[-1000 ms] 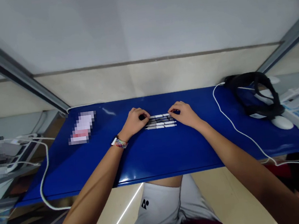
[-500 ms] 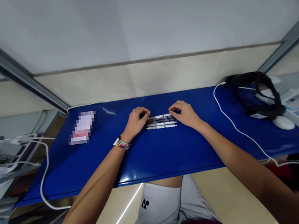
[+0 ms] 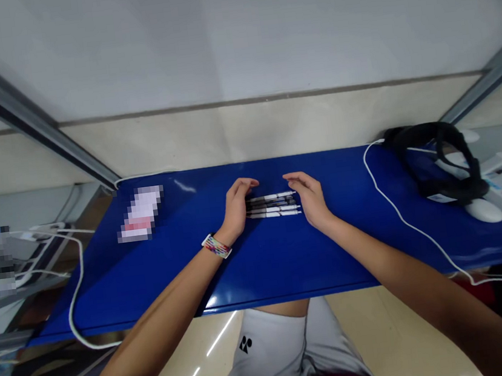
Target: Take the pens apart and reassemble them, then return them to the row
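Several white-and-dark pens (image 3: 274,212) lie side by side on the blue tabletop (image 3: 283,263), their lengths running left to right. My left hand (image 3: 237,205) stands on its edge at their left ends, fingers stretched and curving inward. At the right ends my right hand (image 3: 308,192) mirrors it, palm facing the pens and fingers out straight. Both hands are open and hold nothing; the palms flank the row. Whether they touch the pen ends I cannot tell. A colourful woven band is on my left wrist.
A pixelated pale and pink item (image 3: 141,214) lies at the left of the table. On the right sit a black headset with straps (image 3: 439,159) and a rounded white object (image 3: 484,210). White cables (image 3: 400,212) run along both sides. Metal posts rise at the back corners.
Both hands have gone from curled fingers pinching near the far pen's ends to straightened fingers, with palms turned inward at the row's ends. The pens look nearly unmoved.
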Tool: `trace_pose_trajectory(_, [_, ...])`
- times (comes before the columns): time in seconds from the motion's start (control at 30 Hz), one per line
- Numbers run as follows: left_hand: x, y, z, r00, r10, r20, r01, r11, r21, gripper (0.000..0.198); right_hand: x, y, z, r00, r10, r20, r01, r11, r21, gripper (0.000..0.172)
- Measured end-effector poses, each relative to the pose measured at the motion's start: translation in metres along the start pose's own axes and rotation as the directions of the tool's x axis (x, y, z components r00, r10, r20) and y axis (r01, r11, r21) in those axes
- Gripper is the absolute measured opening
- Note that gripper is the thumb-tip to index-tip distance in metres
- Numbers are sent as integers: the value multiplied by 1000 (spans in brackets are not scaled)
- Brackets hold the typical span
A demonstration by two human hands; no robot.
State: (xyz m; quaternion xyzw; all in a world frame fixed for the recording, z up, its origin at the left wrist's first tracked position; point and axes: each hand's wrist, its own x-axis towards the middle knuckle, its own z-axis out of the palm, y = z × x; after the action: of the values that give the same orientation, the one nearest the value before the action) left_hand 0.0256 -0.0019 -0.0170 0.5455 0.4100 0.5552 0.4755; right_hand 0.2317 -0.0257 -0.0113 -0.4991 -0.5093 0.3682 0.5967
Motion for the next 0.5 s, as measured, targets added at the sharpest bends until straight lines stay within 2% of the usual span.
trace_pose_trajectory(0.23, [-2,3,5,999,-43,-23,43,999,-20,24,1,9,3,999,-39,38,42,995,-86,20])
trace_pose_trajectory(0.4, [-4,5,7,998,-47,-29,49,997,67,27,3,17,4,990,-114,78,128,970,-207,22])
trace_pose_trajectory(0.5, [-3,4,6,999,-48,-26,49,997,67,27,4,15,3,988,-123,97,141,967,-214,23])
